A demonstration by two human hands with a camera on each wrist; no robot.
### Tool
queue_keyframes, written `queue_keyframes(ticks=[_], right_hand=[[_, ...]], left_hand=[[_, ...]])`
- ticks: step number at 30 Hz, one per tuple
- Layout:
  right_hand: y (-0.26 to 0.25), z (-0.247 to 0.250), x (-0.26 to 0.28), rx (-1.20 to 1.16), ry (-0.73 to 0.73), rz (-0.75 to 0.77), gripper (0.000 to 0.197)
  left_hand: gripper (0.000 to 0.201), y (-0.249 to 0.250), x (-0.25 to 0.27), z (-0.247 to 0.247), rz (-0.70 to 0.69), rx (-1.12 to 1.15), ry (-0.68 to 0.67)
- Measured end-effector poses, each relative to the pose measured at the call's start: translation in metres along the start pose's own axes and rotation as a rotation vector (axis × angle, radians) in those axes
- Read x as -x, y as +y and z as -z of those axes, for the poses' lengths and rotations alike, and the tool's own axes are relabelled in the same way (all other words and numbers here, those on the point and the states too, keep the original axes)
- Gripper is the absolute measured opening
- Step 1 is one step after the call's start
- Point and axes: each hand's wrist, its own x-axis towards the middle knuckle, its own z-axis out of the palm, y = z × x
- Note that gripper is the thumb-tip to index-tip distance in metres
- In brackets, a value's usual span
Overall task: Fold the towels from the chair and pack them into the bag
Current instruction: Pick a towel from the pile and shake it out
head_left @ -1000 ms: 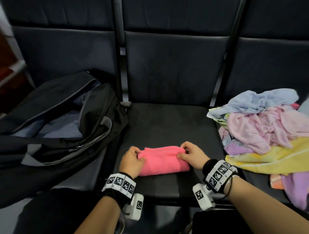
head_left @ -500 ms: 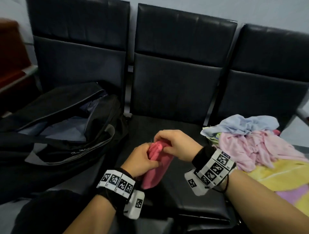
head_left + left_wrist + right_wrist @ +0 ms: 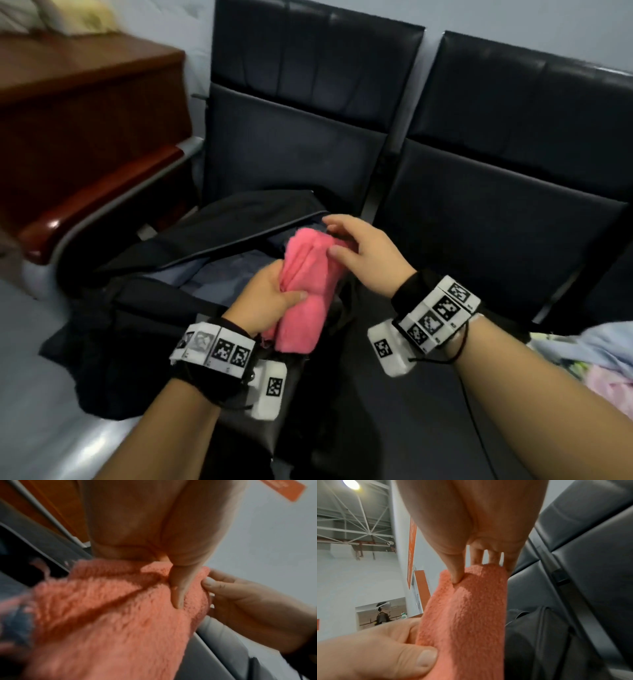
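Observation:
A folded pink towel [image 3: 308, 284] hangs in the air above the open black bag [image 3: 191, 274] on the left seat. My left hand [image 3: 270, 294] grips its lower middle, thumb pressed across the front. My right hand [image 3: 352, 246] holds the towel's top end between thumb and fingers. In the left wrist view the thumb digs into the pink towel [image 3: 106, 615]. The right wrist view shows my right hand's thumb and fingers on either side of the pink towel [image 3: 467, 615] at its upper edge. The bag's grey lining shows through its open mouth.
A pile of unfolded towels [image 3: 596, 363], pale blue and pink, lies at the right edge on the seat. Black chair backs [image 3: 301, 113] rise behind the bag. A brown wooden cabinet [image 3: 78, 113] stands at the left.
Both hands lifted the folded pink towel off the middle seat, turned it upright and carried it left to above the open bag. The view swung left with them.

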Motion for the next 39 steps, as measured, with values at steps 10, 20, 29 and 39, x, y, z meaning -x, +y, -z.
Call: queue_keyframes(ticks=[10, 20, 29, 39], right_hand=[[0.085, -0.052, -0.104, 0.365, -0.293, -0.406, 0.041], [0.127, -0.043, -0.101, 0.352, -0.161, -0.354, 0.025], [0.125, -0.037, -0.092, 0.268, -0.069, -0.145, 0.054], [0.101, -0.018, -0.083, 0.214, 0.245, 0.127, 0.063]], left_hand=[[0.017, -0.067, -0.088, 0.037, 0.585, 0.689, 0.338], [0.052, -0.106, -0.135, -0.003, 0.809, 0.601, 0.31], [0.045, -0.112, -0.154, -0.006, 0.86, 0.251, 0.225], [0.022, -0.102, -0.204, -0.042, 0.632, 0.47, 0.018]])
